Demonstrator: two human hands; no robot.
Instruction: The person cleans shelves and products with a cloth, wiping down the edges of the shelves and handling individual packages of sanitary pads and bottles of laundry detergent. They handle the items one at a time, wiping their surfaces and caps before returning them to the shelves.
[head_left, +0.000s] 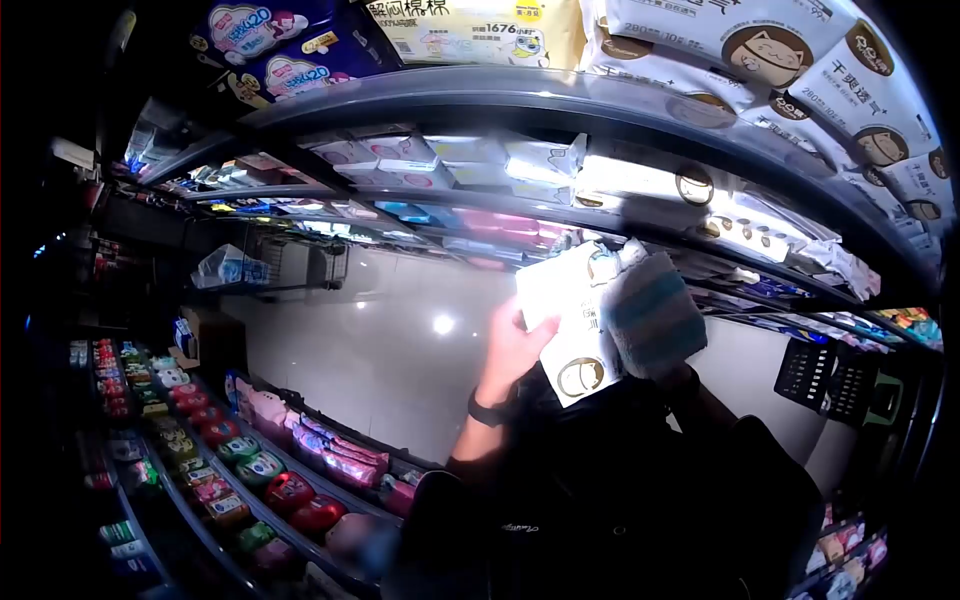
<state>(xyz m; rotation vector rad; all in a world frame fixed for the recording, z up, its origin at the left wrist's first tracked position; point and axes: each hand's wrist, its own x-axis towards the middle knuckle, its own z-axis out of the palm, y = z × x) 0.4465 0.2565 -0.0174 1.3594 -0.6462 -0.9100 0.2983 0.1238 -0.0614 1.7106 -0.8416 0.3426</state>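
A dim shop aisle with a glossy pale tiled floor [400, 340] catching a bright ceiling-light reflection at centre. Curved metal shelves [520, 100] of packaged goods fill the top and lower left; a black plastic basket [825, 375] sits at right.

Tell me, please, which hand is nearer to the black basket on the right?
Right. The right hand, under a blue-white cloth, is closer to the black basket; the left hand grips the white pack further left.

Black wristband [487, 412], dark top (small print), bare forearm
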